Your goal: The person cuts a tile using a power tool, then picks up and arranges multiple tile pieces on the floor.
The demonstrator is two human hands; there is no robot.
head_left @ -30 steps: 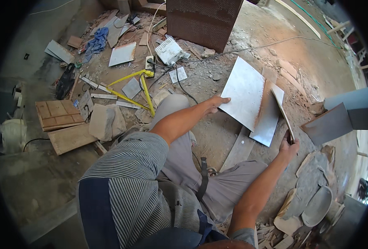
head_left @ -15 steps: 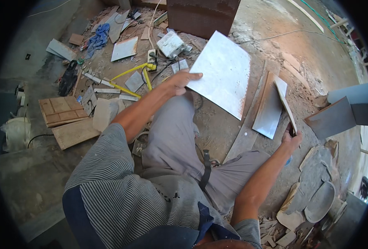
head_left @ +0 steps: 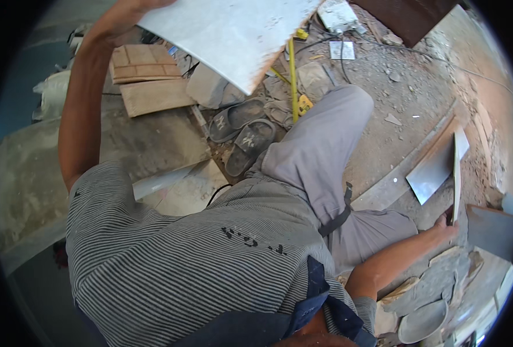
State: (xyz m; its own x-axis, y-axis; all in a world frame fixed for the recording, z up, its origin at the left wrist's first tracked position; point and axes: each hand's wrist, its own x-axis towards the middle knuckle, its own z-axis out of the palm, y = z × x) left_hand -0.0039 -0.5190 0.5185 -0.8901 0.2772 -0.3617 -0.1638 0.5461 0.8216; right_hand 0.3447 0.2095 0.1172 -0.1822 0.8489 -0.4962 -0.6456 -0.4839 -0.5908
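Note:
My left hand [head_left: 143, 7], partly cut off by the top edge, grips the corner of a large white tile [head_left: 233, 37]. The tile is raised above the floor clutter, and its right edge is chipped and brown. Low at the right, my right hand [head_left: 446, 226] holds the lower end of a second tile [head_left: 458, 168], which stands nearly edge-on to me. Just left of that one, a shiny grey tile [head_left: 428, 184] lies on the floor beside a long flat strip [head_left: 383, 188].
Brown tiles [head_left: 155, 95] and a pair of dark sandals [head_left: 249, 147] lie left of my knee. A yellow folding piece [head_left: 294, 78], a white box [head_left: 337, 15] and a cable [head_left: 435, 56] are beyond. A grey pan [head_left: 423, 322] and broken pieces sit at lower right.
My view has turned to the left. My left hand has carried the white tile leftward, over the brown tiles' side. The right hand keeps hold of its tile, now seen more edge-on.

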